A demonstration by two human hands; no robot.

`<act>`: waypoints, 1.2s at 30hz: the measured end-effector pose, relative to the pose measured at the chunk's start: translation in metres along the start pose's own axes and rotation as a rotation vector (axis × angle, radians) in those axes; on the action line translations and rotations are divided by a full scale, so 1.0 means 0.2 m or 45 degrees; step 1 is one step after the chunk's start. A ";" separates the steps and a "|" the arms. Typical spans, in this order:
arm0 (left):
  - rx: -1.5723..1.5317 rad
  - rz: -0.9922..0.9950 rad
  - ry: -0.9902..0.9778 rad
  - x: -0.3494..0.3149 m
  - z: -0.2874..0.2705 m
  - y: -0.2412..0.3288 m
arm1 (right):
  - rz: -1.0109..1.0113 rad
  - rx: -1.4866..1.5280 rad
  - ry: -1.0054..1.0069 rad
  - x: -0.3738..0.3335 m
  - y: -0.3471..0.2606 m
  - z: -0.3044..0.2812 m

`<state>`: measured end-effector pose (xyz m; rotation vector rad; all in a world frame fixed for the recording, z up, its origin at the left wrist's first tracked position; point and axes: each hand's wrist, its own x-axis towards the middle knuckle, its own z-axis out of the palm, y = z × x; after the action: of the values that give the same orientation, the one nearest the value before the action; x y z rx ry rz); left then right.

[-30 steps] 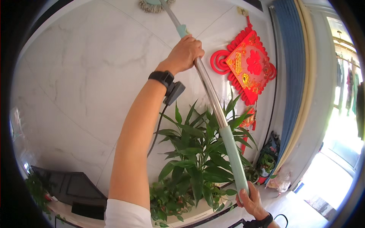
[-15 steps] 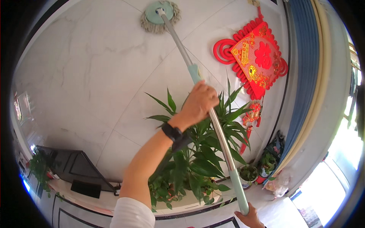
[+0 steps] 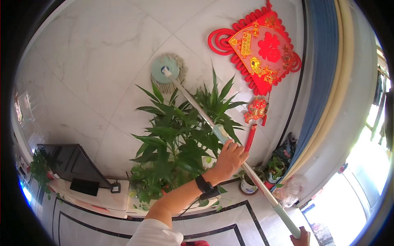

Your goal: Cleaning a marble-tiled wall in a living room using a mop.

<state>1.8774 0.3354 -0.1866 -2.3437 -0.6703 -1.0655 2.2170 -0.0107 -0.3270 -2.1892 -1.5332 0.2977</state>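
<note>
A mop (image 3: 189, 99) with a silver pole and pale green grips slants from upper left to lower right. Its round green head (image 3: 159, 77), fringed with grey-beige strands, rests against the marbled wall. My left hand (image 3: 230, 160), a black band on its wrist, is closed around the pole just below the upper green joint. At the lower edge my right hand (image 3: 303, 238) grips the end of the green handle, only partly in view. Behind the pole stands a leafy green plant (image 3: 176, 139), overlapping the lower wall.
A red knotted hanging (image 3: 266, 53) decorates the wall at right, beside blue and cream curtains (image 3: 322, 86). At lower left a dark television (image 3: 76, 164) stands on a low cabinet (image 3: 115, 199). Small potted plants (image 3: 248, 184) and a plastic bag (image 3: 292, 186) sit by the corner.
The mop head has come down the wall toward the plant. My left hand has moved down and slightly right, and my right hand right, both still on the pole. The view has shifted too.
</note>
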 end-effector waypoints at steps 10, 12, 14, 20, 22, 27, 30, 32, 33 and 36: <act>-0.235 0.088 0.050 0.20 0.02 -0.11 | 0.046 0.248 0.107 0.11 -0.10 0.11; -0.217 0.134 0.065 0.31 0.01 -0.22 | 0.006 0.315 0.100 0.19 -0.21 0.22; -0.080 0.226 0.049 0.43 0.00 -0.36 | 0.078 0.393 -0.021 0.32 -0.28 0.34; 0.158 0.480 0.154 0.85 -0.18 -0.75 | -0.407 0.675 0.215 0.71 -0.69 0.37; 0.227 0.503 0.153 0.99 -0.25 -0.87 | -0.334 0.660 0.132 0.79 -0.89 0.24; 0.335 0.605 0.298 1.30 -0.39 -1.11 | -0.360 0.789 0.088 1.01 -1.15 0.13; 0.376 0.566 0.357 1.43 -0.45 -1.17 | -0.396 0.788 0.114 1.11 -1.20 0.07; 0.456 0.615 0.353 1.49 -0.47 -1.21 | -0.468 0.732 0.185 1.18 -1.23 0.02; 0.470 0.593 0.350 1.50 -0.47 -1.22 | -0.501 0.719 0.229 1.19 -1.25 -0.01; 0.453 0.563 0.415 1.50 -0.42 -1.20 | -0.384 0.828 0.052 1.26 -1.17 -0.01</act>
<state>1.8591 0.5393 0.1504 -1.8378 -0.1832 -0.9936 2.1132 0.2898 -0.1947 -1.4371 -1.4537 0.5558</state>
